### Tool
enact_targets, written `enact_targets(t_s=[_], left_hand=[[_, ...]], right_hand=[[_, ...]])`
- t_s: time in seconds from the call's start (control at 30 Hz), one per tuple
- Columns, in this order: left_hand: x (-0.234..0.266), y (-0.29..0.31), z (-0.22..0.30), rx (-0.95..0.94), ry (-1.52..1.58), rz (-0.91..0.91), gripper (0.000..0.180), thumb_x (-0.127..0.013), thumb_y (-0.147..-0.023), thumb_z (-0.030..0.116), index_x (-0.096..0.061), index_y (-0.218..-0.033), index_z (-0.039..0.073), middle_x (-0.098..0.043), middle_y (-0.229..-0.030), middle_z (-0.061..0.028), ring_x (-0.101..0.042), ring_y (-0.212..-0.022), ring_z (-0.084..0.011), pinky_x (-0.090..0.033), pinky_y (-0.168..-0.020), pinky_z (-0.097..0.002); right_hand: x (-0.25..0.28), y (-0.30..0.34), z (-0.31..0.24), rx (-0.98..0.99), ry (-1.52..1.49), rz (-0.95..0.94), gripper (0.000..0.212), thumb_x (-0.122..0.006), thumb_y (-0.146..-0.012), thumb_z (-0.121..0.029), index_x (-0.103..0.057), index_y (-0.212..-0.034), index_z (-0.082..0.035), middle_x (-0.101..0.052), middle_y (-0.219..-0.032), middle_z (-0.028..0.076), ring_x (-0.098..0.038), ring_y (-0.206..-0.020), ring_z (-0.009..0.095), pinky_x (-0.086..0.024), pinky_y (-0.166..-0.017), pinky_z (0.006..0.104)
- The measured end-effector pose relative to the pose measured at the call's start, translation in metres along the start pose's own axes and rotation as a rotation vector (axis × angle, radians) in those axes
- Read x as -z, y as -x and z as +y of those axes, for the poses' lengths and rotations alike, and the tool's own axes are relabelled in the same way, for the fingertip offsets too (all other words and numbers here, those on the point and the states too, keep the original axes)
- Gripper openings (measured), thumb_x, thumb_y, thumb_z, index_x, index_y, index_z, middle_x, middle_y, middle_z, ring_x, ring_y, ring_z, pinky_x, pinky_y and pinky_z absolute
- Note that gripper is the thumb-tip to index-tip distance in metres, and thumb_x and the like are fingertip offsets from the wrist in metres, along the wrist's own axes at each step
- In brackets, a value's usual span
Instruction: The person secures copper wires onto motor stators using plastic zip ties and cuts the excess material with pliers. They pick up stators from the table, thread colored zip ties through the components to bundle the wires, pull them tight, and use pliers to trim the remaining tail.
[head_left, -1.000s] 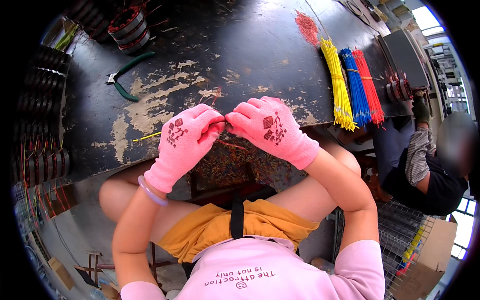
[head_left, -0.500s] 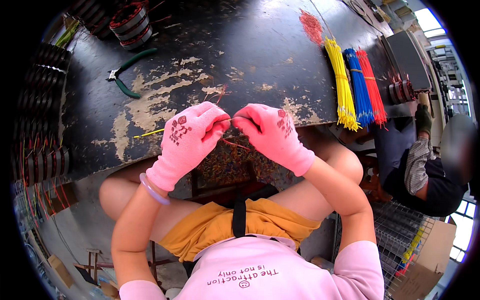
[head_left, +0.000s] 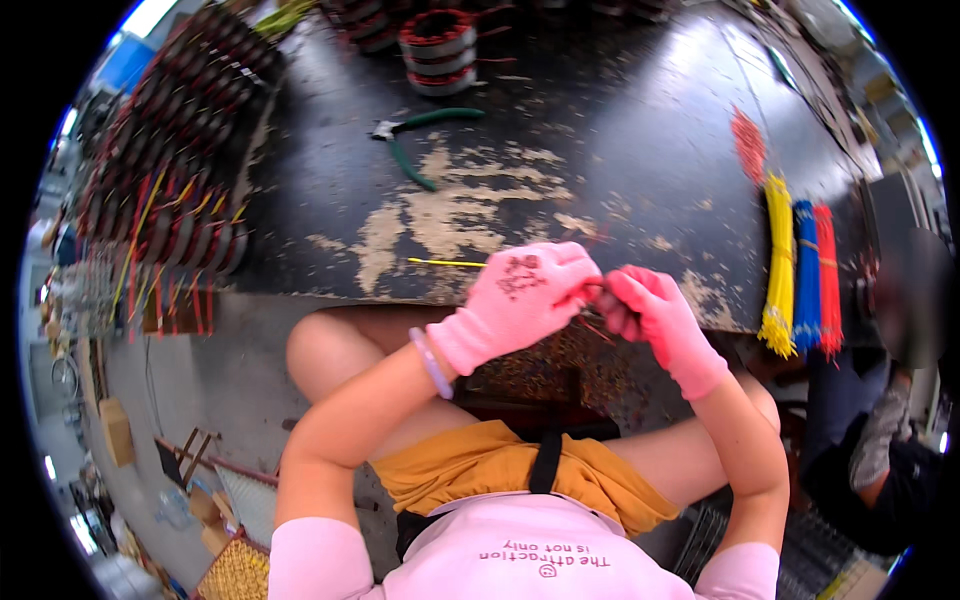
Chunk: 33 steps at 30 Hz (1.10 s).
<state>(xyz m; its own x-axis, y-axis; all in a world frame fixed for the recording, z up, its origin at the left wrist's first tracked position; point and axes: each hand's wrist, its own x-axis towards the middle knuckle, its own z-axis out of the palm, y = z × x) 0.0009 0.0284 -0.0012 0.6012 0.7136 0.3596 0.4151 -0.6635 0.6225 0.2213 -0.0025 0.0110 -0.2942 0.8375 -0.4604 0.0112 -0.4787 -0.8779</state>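
Both my hands wear pink knit gloves and meet fingertip to fingertip over the table's near edge. My left hand [head_left: 535, 298] is closed in a pinch. A yellow wire [head_left: 445, 262] passes into it, its free end sticking out to the left over the tabletop. Close beside, my right hand [head_left: 655, 312] pinches at the tips of thin red wires [head_left: 600, 330], which dangle below the fingertips. The exact joint between the fingers is hidden by the gloves.
On the dark, worn table [head_left: 620, 150] lie green-handled cutters [head_left: 410, 135]. Wound stator cores [head_left: 438, 55] stand behind, with more stacked at left [head_left: 180, 200]. Yellow [head_left: 778, 265], blue [head_left: 806, 275] and red [head_left: 828, 280] wire bundles lie at right, near a seated person [head_left: 860, 450].
The view has swung left, so the table and hands appear farther right. My right fingers have shifted their pinch at the red wires; the yellow wire still sticks out from my left hand.
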Motion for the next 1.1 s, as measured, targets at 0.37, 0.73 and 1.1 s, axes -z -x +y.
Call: enact_targets(t_s=[0.37,0.73,1.1], left_hand=[[-0.008,0.006,0.002,0.077,-0.005,0.018,0.011,-0.069,-0.088,0.017,-0.067,-0.098,0.011,-0.067,-0.094,-0.0053,-0.069,-0.088,-0.0279,-0.055,-0.074,-0.0396],[-0.005,0.018,-0.002,0.039,-0.038,0.035,0.010,-0.068,-0.088,0.014,-0.065,-0.096,0.010,-0.065,-0.092,-0.0076,-0.068,-0.086,-0.0296,-0.055,-0.074,-0.0405],[0.023,0.011,0.010,0.065,-0.271,0.024,0.029,-0.067,-0.090,0.014,-0.067,-0.118,0.009,-0.058,-0.137,-0.0162,-0.055,-0.123,-0.0383,-0.042,-0.107,-0.0493]], right_hand=[[-0.002,0.006,0.007,0.981,1.409,0.412,0.027,-0.082,-0.079,-0.016,-0.072,-0.104,-0.013,-0.068,-0.099,0.003,-0.064,-0.089,0.022,-0.050,-0.079,0.0371],[-0.023,0.012,0.001,0.456,0.538,0.323,0.009,-0.072,-0.090,-0.004,-0.071,-0.098,-0.001,-0.066,-0.082,0.000,-0.055,-0.068,0.008,-0.042,-0.059,0.0232],[-0.009,-0.014,0.001,0.298,0.559,0.212,0.025,-0.074,-0.090,-0.022,-0.070,-0.098,0.001,-0.073,-0.083,0.011,-0.067,-0.077,0.015,-0.054,-0.072,0.0332]])
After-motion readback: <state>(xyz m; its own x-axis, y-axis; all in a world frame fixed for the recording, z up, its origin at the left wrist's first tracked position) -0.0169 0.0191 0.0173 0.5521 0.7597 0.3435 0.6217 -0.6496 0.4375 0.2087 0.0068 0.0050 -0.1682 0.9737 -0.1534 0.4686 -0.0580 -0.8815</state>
